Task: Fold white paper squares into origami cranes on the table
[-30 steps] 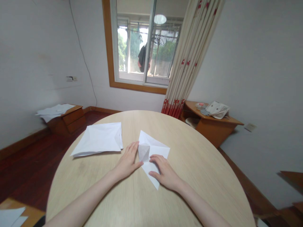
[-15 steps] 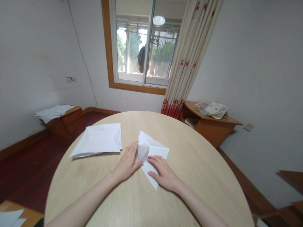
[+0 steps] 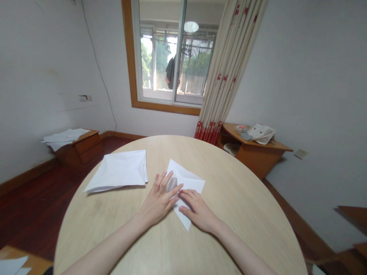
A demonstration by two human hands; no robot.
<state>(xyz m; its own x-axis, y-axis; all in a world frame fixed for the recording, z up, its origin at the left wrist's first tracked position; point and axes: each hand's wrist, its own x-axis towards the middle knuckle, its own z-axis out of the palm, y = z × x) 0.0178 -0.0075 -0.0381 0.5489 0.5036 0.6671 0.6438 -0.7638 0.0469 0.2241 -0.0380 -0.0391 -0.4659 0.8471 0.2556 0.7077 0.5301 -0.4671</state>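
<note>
A partly folded sheet of white paper (image 3: pixel 191 182) lies on the round wooden table (image 3: pixel 229 183), one corner pointing towards me. A raised, shaded flap stands between my hands. My left hand (image 3: pixel 161 194) rests over the left edge of the paper, fingers spread, its index finger reaching across the flap. On the right, my right hand (image 3: pixel 196 209) lies on the lower part of the paper with its fingers stretched out and thumb apart. Parts of the folds are hidden under both hands.
A stack of creased white paper (image 3: pixel 123 168) lies at the table's left. Behind stand a small drawer cabinet (image 3: pixel 87 143) with papers on it and a corner desk (image 3: pixel 255 156) carrying a pale cloth bag (image 3: pixel 261 133). A curtain (image 3: pixel 223 76) hangs beside the window.
My left hand has spread its fingers and its index finger has moved right, across the flap. The flap is more covered. My right hand stays almost in place.
</note>
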